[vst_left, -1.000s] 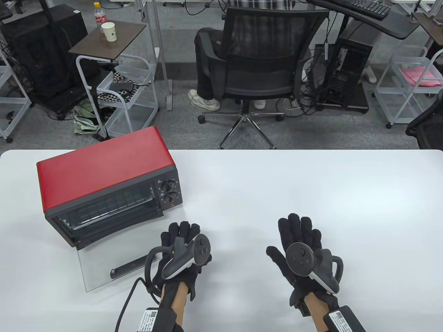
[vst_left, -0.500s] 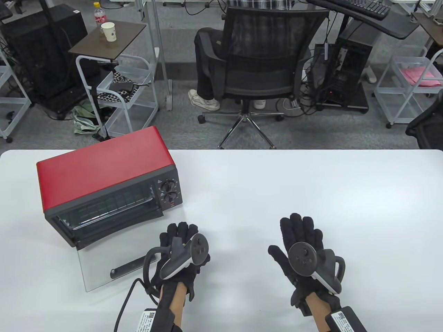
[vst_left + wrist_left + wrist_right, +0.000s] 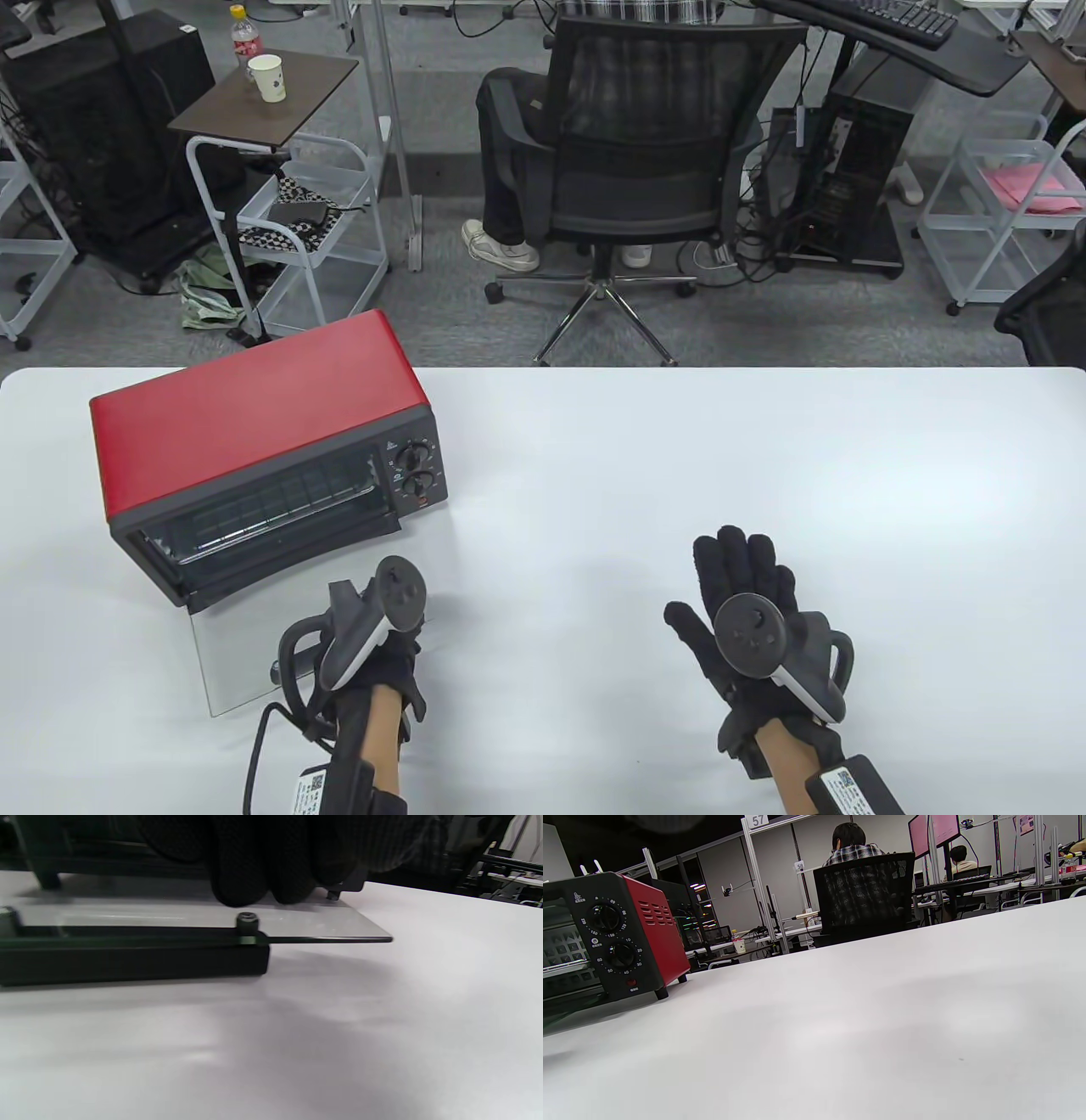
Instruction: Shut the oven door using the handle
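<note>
Two risks I note. My left hand (image 3: pixel 373 654) hangs over the flat-lying glass door (image 3: pixel 229 671) at lower left, handle (image 3: pixel 127 963) beneath; its grasp I cannot tell. Fingers (image 3: pixel 254 878) may slip off. Right hand (image 3: pixel 747 611) rests spread.

In the table view the left hand (image 3: pixel 373 654) and its tracker cover most of the door handle (image 3: pixel 276 671); only its left tip shows. In the left wrist view the handle (image 3: pixel 127 963) is cut off at the left edge, and the blurred fingers (image 3: pixel 254 878) at the top leave it unclear whether they touch the glass door (image 3: pixel 297 925). The right wrist view shows the oven (image 3: pixel 606 938) cut by the left edge
</note>
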{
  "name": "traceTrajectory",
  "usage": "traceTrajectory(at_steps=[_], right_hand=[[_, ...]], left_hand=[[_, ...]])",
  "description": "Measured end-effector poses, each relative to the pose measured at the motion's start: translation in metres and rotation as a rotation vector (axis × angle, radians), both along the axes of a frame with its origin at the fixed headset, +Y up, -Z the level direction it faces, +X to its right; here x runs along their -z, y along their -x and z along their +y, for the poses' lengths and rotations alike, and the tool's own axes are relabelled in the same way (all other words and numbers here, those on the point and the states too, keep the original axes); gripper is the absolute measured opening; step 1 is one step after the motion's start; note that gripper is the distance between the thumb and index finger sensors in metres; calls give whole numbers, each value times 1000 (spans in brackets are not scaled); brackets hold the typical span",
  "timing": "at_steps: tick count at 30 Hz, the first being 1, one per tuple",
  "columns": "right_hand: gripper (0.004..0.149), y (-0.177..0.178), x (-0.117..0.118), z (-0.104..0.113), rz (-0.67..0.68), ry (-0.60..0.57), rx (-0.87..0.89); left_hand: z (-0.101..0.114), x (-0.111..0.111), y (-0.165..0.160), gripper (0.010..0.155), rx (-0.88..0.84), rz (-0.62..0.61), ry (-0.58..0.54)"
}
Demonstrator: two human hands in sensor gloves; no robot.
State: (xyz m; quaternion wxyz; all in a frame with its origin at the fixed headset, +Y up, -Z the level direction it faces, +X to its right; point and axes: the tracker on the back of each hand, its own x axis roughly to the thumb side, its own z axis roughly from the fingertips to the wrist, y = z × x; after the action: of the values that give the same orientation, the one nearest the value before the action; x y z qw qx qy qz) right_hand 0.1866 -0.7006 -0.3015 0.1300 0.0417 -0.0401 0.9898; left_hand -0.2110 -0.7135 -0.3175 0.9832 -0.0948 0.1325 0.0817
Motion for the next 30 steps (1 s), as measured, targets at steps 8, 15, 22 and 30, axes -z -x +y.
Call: traceTrajectory(at_steps=[8, 15, 22, 30], right_hand=[[76, -1, 0, 1, -4, 4, 0], [76, -1, 0, 1, -6, 12, -1], [76, 0, 1, 1, -1, 19, -4], [76, 4, 3, -3, 20, 42, -24]], left_hand=[[-7, -3, 18, 35, 25, 179, 182], [-24, -8, 31, 35, 37, 309, 434], [-35, -18, 50, 49, 68, 461, 608], [-63, -33, 58, 76, -176, 491, 820]])
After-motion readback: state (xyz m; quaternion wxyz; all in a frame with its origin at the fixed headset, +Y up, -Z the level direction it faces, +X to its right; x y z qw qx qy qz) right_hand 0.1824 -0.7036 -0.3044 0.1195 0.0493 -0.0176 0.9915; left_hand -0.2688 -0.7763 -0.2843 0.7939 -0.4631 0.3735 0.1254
